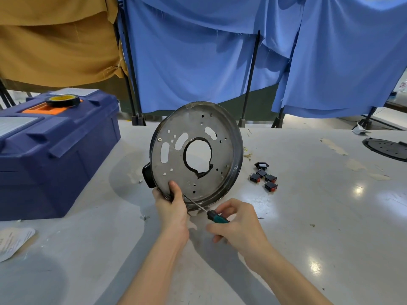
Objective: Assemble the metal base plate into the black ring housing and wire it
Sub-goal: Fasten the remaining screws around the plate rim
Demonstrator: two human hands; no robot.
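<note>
Hands (172, 209) (236, 223) on housing (239, 150), screwdriver (217, 216) (labels (15, 125) blurred)

Head view; faces forward-down; near table (308, 216).

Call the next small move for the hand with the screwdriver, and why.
Likely seat the tip and turn. The right hand pinches the green-and-black-handled screwdriver, whose tip meets the lower edge of the round grey metal base plate inside the black ring housing; the left hand props both on edge. Whether a screw sits there is hidden.
</note>
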